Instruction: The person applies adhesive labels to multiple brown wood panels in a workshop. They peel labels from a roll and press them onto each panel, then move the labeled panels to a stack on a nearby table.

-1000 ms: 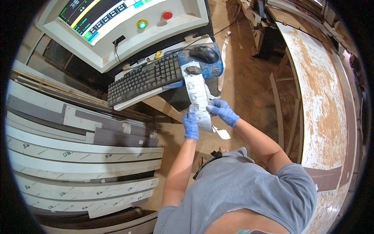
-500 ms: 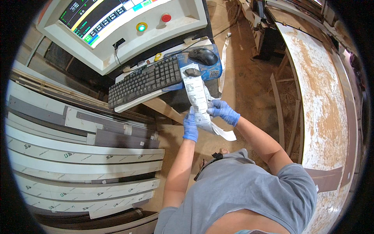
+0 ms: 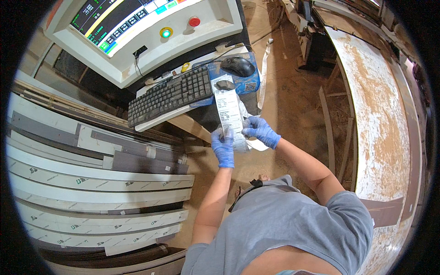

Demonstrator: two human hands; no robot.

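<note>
A long strip of white printed labels (image 3: 226, 104) runs from the mouse pad down to my hands. My left hand (image 3: 223, 145), in a blue glove, grips the strip's left edge with thumb and fingers. My right hand (image 3: 262, 131), gloved likewise, pinches the strip's right edge. A small dark object (image 3: 225, 85) lies on the strip's far end. Behind the printed length, more of the strip hangs folded, partly hidden by my hands. The black mouse (image 3: 238, 66) rests on the blue mouse pad (image 3: 250, 85), beside the far end of the strip.
A black keyboard (image 3: 170, 95) lies on a shelf under a control console (image 3: 137, 68) with a lit green button (image 3: 166, 33) and a red one (image 3: 195, 21). Stacked boards (image 3: 101, 183) fill the left. A long dusty white panel (image 3: 378, 123) stretches along the right.
My left hand has shifted slightly left and turned its fingers inward over the strip. The loose lower end, which stuck out to the right, is now drawn up behind my hands.
</note>
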